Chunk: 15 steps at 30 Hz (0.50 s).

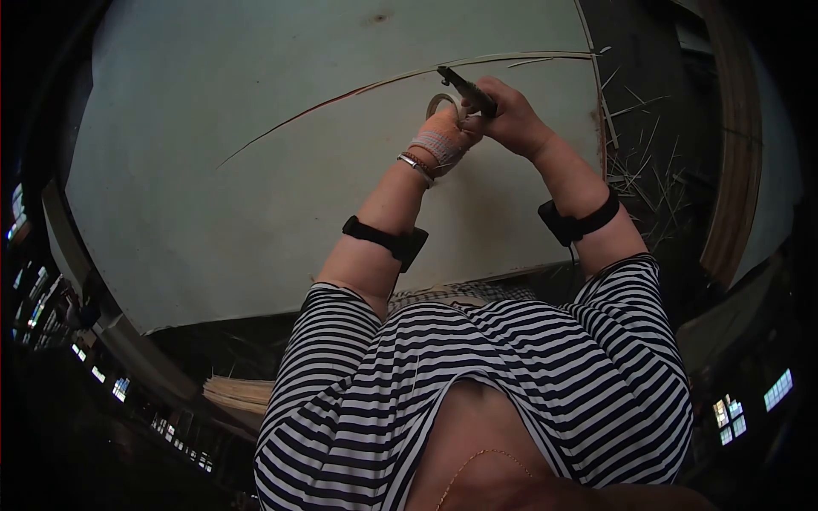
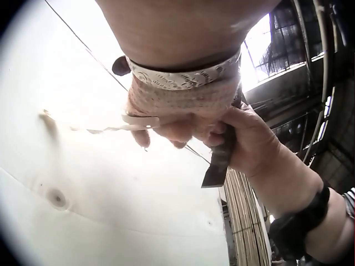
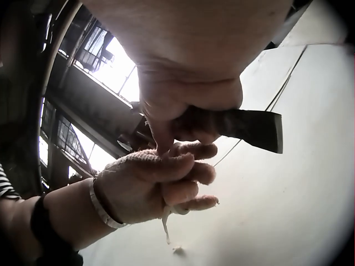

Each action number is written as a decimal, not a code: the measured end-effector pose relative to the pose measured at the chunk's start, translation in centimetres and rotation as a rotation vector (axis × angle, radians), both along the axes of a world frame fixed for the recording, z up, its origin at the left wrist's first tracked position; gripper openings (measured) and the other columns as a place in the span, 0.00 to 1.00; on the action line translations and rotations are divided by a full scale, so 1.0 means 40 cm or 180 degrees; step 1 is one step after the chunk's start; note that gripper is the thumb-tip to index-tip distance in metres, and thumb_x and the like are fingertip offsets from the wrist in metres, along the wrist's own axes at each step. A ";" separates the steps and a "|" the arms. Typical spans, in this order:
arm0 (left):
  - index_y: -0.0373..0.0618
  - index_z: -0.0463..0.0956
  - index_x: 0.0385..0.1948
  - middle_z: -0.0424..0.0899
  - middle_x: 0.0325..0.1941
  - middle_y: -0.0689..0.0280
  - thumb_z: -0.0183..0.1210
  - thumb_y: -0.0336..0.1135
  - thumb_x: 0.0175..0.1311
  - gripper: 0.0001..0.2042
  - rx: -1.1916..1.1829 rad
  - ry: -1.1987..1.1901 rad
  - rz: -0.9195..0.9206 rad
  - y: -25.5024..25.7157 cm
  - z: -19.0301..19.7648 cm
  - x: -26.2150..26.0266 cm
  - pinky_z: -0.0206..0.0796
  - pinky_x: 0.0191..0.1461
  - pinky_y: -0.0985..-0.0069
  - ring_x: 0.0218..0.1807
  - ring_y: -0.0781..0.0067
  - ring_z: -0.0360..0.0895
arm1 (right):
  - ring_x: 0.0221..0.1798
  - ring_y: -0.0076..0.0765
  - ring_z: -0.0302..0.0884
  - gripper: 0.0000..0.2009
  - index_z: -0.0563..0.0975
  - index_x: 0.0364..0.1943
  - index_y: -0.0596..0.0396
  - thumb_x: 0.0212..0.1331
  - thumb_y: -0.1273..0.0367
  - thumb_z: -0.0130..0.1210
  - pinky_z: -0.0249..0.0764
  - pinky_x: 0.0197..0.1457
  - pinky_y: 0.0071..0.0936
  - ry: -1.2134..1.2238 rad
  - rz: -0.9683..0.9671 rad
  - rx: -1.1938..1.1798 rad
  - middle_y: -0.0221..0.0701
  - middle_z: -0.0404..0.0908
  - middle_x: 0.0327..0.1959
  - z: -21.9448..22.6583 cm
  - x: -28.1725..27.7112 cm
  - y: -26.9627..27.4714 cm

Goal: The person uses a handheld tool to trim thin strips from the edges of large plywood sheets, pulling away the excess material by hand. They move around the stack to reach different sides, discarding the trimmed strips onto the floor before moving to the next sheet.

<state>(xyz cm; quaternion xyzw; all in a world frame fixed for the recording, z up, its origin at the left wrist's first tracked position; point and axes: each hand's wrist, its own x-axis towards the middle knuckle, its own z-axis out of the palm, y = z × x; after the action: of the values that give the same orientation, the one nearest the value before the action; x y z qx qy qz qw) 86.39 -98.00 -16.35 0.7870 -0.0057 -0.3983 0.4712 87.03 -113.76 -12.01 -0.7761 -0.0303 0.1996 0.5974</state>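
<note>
My right hand (image 1: 511,117) grips a dark metal tool (image 1: 469,89) with a flat, flared end, which shows as a broad edge in the right wrist view. Close against it is my left hand (image 1: 445,138), in a knitted glove that leaves the fingertips bare. A thin pale strip (image 2: 141,120) comes out from between the left hand's curled fingers. In the head view it looks like a loop beside the knuckles. Beyond both hands, a long thin split strip (image 1: 366,88), partly reddish, lies across the pale board (image 1: 256,204).
Thin slivers (image 1: 652,183) litter the dark floor right of the board. A bundle of long strips (image 1: 740,153) stands at the far right. Another bundle (image 1: 239,393) lies at the near left, below the board's edge.
</note>
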 end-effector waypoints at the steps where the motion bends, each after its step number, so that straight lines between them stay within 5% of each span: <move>1: 0.41 0.72 0.41 0.80 0.31 0.55 0.57 0.44 0.54 0.18 0.0000 -0.0005 -0.0003 -0.005 0.008 0.003 0.69 0.38 0.67 0.34 0.57 0.78 | 0.36 0.27 0.71 0.10 0.74 0.30 0.57 0.41 0.78 0.60 0.70 0.39 0.24 -0.0157 0.0134 -0.0098 0.27 0.71 0.32 -0.009 0.005 -0.006; 4: 0.38 0.71 0.40 0.80 0.35 0.52 0.57 0.47 0.52 0.21 -0.0102 0.0017 -0.0178 -0.008 0.012 0.004 0.69 0.41 0.65 0.38 0.53 0.78 | 0.33 0.29 0.71 0.08 0.75 0.29 0.57 0.42 0.76 0.60 0.70 0.37 0.26 -0.0095 0.0284 -0.0215 0.29 0.73 0.30 -0.024 0.007 -0.009; 6: 0.39 0.71 0.40 0.80 0.37 0.51 0.55 0.50 0.53 0.22 0.0634 -0.0122 0.0189 -0.018 -0.014 0.002 0.69 0.45 0.63 0.42 0.49 0.77 | 0.30 0.30 0.71 0.08 0.75 0.29 0.57 0.44 0.75 0.60 0.70 0.36 0.28 0.0124 0.0308 -0.0229 0.30 0.74 0.28 -0.034 0.019 -0.019; 8: 0.40 0.71 0.41 0.79 0.40 0.50 0.54 0.53 0.55 0.24 0.1074 -0.0292 0.0031 -0.025 0.062 0.015 0.68 0.49 0.62 0.44 0.48 0.77 | 0.28 0.34 0.71 0.08 0.75 0.30 0.58 0.46 0.72 0.61 0.70 0.36 0.29 -0.0297 0.0035 -0.1425 0.34 0.75 0.26 -0.041 0.057 -0.038; 10: 0.40 0.72 0.42 0.79 0.41 0.50 0.54 0.54 0.56 0.24 0.1745 -0.0197 0.0174 -0.057 0.079 0.024 0.68 0.50 0.61 0.46 0.48 0.76 | 0.29 0.40 0.73 0.10 0.75 0.31 0.58 0.46 0.69 0.61 0.71 0.37 0.32 -0.0143 0.0095 -0.1585 0.37 0.76 0.27 -0.049 0.111 -0.058; 12: 0.41 0.73 0.42 0.80 0.41 0.50 0.53 0.55 0.57 0.24 0.1810 -0.0049 0.0134 -0.086 0.082 0.036 0.68 0.50 0.61 0.46 0.50 0.77 | 0.35 0.45 0.76 0.10 0.76 0.32 0.54 0.46 0.67 0.61 0.72 0.39 0.36 -0.0913 0.0087 -0.2328 0.37 0.77 0.31 -0.084 0.158 -0.071; 15: 0.45 0.76 0.43 0.81 0.42 0.54 0.46 0.53 0.61 0.22 0.2222 -0.0045 -0.0387 -0.127 0.056 0.069 0.69 0.49 0.61 0.47 0.52 0.78 | 0.41 0.47 0.75 0.11 0.76 0.34 0.50 0.47 0.64 0.59 0.73 0.42 0.39 -0.1101 0.0349 -0.2757 0.35 0.77 0.36 -0.127 0.231 -0.083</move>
<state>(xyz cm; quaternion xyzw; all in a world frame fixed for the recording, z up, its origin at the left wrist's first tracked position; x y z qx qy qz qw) 89.15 -103.09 -14.10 0.9015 0.0808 -0.3981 0.1492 96.25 -117.08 -17.10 -0.9731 -0.0843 0.0928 0.1932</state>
